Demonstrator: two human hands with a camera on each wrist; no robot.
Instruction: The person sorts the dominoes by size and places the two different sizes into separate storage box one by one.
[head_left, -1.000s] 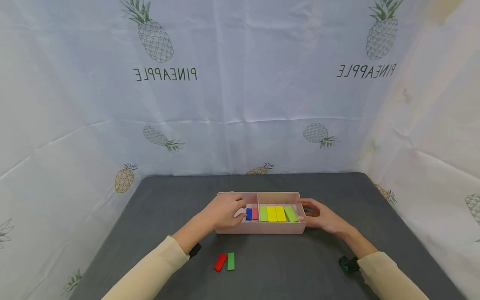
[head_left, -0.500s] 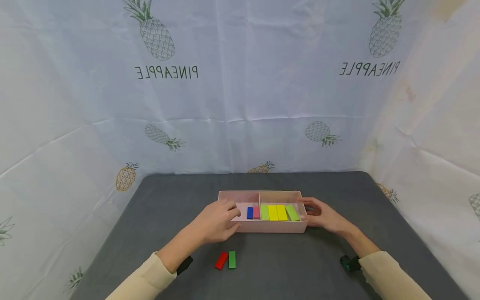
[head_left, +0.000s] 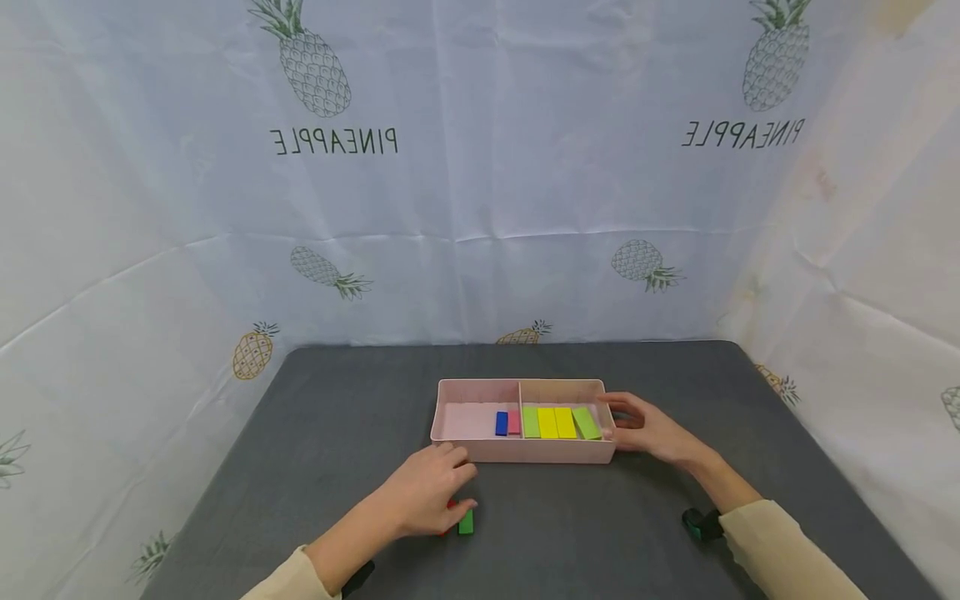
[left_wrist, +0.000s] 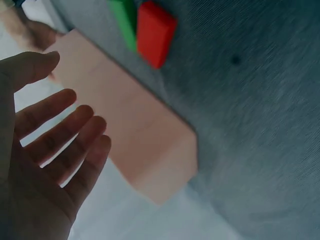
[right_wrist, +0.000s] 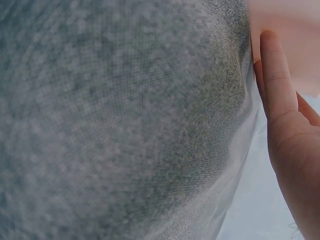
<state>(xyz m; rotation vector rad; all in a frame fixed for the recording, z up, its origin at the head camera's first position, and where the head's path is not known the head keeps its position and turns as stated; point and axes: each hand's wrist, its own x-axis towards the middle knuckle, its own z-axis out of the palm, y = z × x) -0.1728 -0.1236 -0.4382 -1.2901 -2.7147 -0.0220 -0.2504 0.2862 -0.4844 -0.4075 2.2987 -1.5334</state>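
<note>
My left hand (head_left: 427,492) is over the table in front of the box, fingers spread and loosely bent, holding nothing. Beneath its thumb side lie a red block (left_wrist: 156,32), mostly hidden in the head view, and a green block (head_left: 466,522). The pink two-compartment box (head_left: 525,451) stands behind them. My right hand (head_left: 652,433) holds its right end, thumb near the front corner and fingers at the rim. A blue block (head_left: 502,423) and a pink block (head_left: 513,422) lie in the left compartment. Yellow blocks (head_left: 557,423) and lime-green blocks (head_left: 586,422) lie in the right one.
A dark grey cloth (head_left: 360,392) covers the table. White curtains (head_left: 480,183) printed with pineapples hang behind it and at both sides. Dark straps (head_left: 701,525) sit on both wrists.
My left hand has withdrawn from the box's left compartment and come down toward the red and green blocks. My right hand stays at the box's right end.
</note>
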